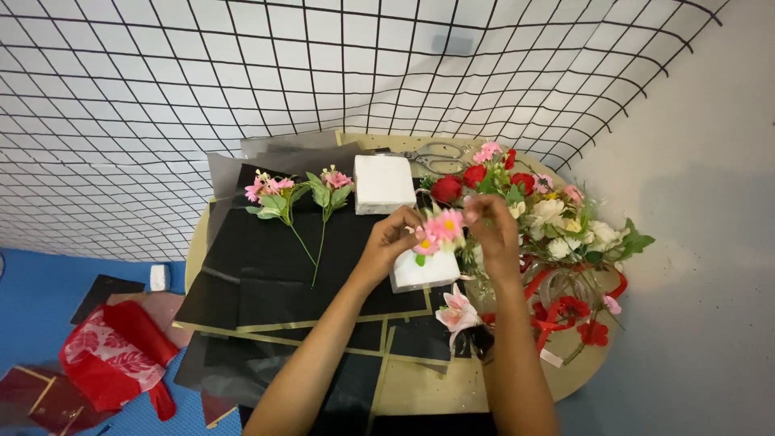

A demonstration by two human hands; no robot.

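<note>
My left hand and my right hand meet over a white foam block in the middle of the round table. Both pinch a small bunch of pink flowers standing on top of that block. Two loose pink flower stems with green leaves lie to the left on black paper sheets. A second white foam block rests behind my left hand.
A heap of red, white and pink artificial flowers with red ribbon fills the table's right side. Scissors lie at the back. A pink lily lies near my right forearm. A black wire grid stands behind; red wrapping lies on the blue floor.
</note>
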